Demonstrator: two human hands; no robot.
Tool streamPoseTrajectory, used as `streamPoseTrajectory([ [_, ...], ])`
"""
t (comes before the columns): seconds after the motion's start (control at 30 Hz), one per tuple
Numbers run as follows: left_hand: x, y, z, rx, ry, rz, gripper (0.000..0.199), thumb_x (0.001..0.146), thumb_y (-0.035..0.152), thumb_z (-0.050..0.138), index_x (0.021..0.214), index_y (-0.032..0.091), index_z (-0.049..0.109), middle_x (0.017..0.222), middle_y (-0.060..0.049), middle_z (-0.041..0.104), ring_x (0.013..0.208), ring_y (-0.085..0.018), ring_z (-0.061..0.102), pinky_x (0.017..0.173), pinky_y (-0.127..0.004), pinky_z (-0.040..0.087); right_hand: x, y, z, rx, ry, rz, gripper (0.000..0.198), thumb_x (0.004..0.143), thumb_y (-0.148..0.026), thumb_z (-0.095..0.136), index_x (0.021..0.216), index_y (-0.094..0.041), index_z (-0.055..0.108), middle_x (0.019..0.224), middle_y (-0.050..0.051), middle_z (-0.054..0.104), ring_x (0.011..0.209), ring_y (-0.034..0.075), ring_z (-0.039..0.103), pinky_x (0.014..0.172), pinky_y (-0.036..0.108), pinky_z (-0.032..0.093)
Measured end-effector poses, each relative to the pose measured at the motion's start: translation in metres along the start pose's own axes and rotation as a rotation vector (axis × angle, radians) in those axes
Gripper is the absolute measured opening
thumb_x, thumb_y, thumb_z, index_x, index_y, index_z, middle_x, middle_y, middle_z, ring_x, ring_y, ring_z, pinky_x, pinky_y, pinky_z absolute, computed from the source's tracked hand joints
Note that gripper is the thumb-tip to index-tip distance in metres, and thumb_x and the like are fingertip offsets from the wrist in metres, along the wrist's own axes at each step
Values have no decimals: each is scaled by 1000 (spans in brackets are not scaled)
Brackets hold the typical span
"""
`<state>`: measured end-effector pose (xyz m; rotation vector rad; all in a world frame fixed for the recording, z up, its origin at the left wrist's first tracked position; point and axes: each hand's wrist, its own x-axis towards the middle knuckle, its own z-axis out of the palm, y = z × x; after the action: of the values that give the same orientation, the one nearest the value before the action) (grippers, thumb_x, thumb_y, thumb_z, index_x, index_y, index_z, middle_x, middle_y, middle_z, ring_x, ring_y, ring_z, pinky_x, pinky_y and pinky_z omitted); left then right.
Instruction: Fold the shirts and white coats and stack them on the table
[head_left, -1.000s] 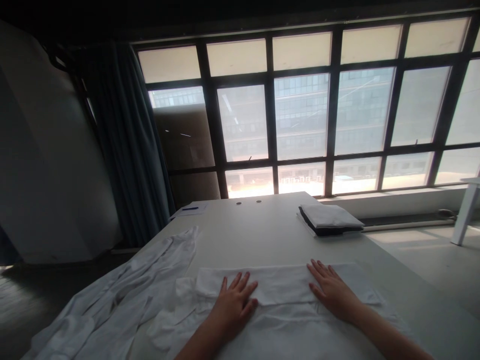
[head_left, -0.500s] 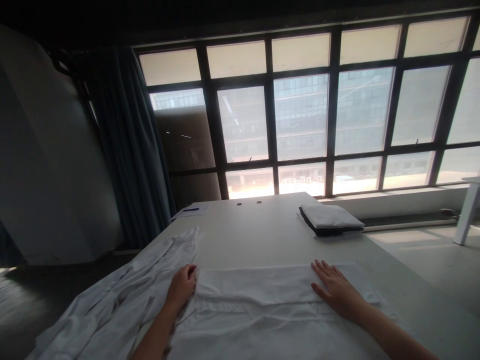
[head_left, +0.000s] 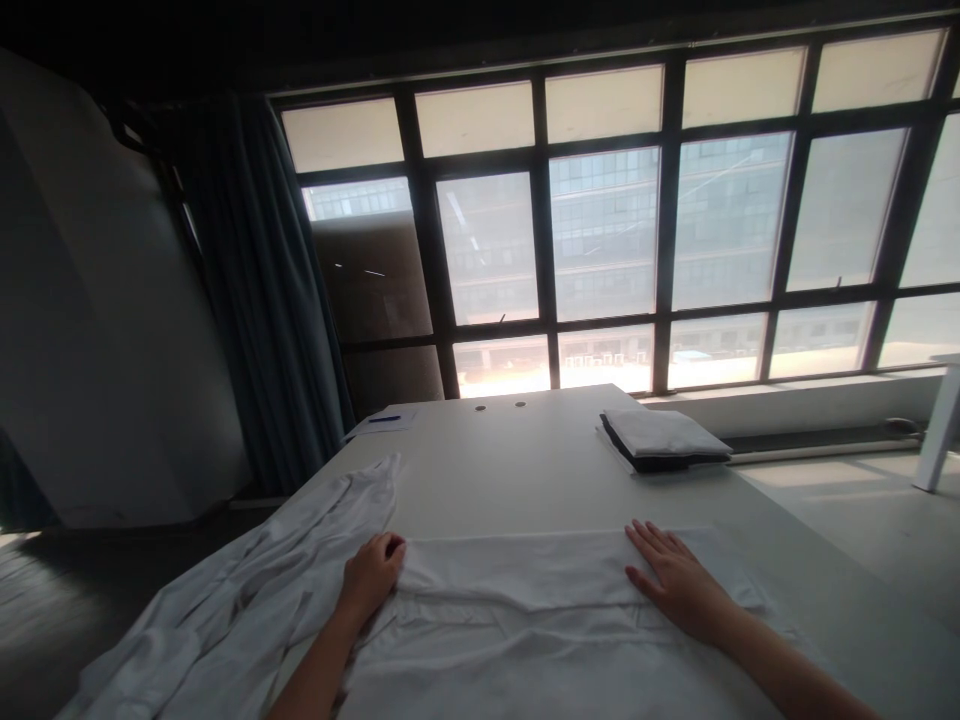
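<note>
A white garment (head_left: pixel 525 570) lies spread across the near part of the table, its far edge fairly straight and a seam with wrinkles running across it. At the garment's far left corner, my left hand (head_left: pixel 375 575) pinches the cloth between curled fingers. My right hand (head_left: pixel 675 580) rests flat on the garment's right side, fingers stretched out. The garment's near end runs out of the bottom of the view, so its exact kind cannot be made out.
Another crumpled white garment (head_left: pixel 277 570) lies along the table's left edge. Folded white and dark cloths (head_left: pixel 664 438) are stacked at the right of the white table (head_left: pixel 487 460). A pen (head_left: pixel 385 419) lies on paper (head_left: pixel 367 428) at the far left. Windows and a curtain (head_left: pixel 262 290) stand behind.
My left hand has shifted slightly to the right with the garment's corner. My right hand stays flat in place on the cloth.
</note>
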<state>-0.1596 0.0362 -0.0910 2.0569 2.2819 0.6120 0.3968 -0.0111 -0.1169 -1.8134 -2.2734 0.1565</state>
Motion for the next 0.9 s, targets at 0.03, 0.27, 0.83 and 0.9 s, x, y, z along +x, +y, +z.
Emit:
streamPoseTrajectory([
  [0.03, 0, 0, 0, 1, -2, -3, 31, 95, 37, 40, 99, 23, 67, 108, -4, 73, 105, -22, 65, 84, -27, 42, 0, 0, 0, 0, 1, 0, 82, 95, -73, 28, 157, -20, 33, 163, 7, 29, 152, 28, 23, 124, 48, 17],
  [0.27, -2, 4, -4, 29, -21, -3, 35, 96, 41, 41, 107, 24, 70, 114, -4, 72, 109, -22, 64, 88, -27, 43, -1, -3, -4, -5, -4, 2, 81, 95, -72, 28, 156, -19, 34, 163, 7, 29, 152, 27, 23, 124, 47, 17],
  [0.83, -49, 111, -25, 111, 21, 415, 36, 95, 19, 43, 120, 27, 67, 127, -6, 65, 116, -23, 60, 107, -37, 39, 0, -1, -2, -5, -16, 1, 82, 95, -72, 27, 157, -19, 32, 164, 7, 27, 152, 27, 23, 124, 48, 17],
  [0.9, -71, 141, -19, -1, -78, 595, 39, 98, 39, 49, 136, 31, 58, 142, -5, 58, 130, -26, 53, 115, -41, 35, 0, -1, -1, -2, -14, -1, 81, 95, -72, 28, 157, -19, 32, 164, 7, 27, 152, 28, 23, 124, 48, 17],
])
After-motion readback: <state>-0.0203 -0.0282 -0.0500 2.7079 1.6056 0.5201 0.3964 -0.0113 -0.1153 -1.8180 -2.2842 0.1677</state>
